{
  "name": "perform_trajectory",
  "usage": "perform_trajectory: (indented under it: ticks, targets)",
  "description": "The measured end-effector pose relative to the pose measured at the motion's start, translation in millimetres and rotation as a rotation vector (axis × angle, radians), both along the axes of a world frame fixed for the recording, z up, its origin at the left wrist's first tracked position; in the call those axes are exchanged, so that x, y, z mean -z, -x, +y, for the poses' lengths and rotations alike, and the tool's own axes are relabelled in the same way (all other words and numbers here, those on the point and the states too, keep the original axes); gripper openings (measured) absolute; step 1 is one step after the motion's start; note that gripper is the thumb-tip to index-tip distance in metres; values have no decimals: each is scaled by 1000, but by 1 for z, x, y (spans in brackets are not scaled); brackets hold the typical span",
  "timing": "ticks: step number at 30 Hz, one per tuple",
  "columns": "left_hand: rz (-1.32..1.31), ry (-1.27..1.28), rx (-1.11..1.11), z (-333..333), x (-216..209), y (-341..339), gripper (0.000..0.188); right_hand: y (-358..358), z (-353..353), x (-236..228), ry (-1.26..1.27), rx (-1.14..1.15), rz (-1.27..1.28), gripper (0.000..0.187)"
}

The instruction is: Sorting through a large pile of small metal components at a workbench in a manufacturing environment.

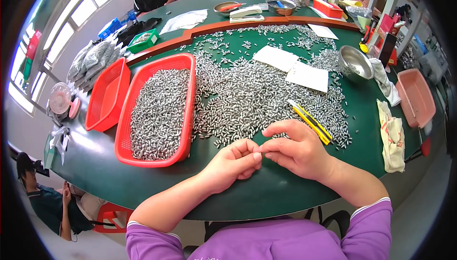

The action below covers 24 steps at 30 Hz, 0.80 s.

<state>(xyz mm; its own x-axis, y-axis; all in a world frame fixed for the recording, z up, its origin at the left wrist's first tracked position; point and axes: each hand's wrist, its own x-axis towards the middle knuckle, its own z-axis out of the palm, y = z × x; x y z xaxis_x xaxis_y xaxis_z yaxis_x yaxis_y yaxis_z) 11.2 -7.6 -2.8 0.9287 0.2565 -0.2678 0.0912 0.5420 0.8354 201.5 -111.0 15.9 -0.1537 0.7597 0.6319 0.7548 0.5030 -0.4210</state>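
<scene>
My left hand point(238, 160) and my right hand point(297, 148) meet at the fingertips above the near edge of the green table point(228, 198). The left fingers are curled in with thumb and forefinger pinched; whatever they hold is too small to make out. Thumb and fingers of the right hand close toward the same spot, and anything between them is hidden. Just beyond lies a wide heap of small silvery, capsule-shaped metal pieces point(243, 98). A yellow utility knife point(312, 122) rests on the heap's right part, past my right hand. Left of the heap, a red plastic basket point(187, 112) holds many similar pieces.
An empty red basket point(107, 98) stands at the left. White paper sheets point(307, 75) lie on the heap. A metal bowl point(354, 63), cloth gloves point(392, 136) and a pink tray point(415, 95) are at the right. A wooden ledge point(214, 27) borders the far side. People sit nearby.
</scene>
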Motion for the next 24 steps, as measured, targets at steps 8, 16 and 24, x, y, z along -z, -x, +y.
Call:
perform_trajectory:
  ticks: [8,16,24]
  targets:
    - [-65,79,-91,-2,1,1,10,0,-1,-1,-45,-1,-4,27]
    - [-122,93,-101,2,0,0,11,-3,4,0,-97,-6,-26,24]
    - [-104,81,-117,2,1,0,11,-7,1,-2,-79,20,-52,23]
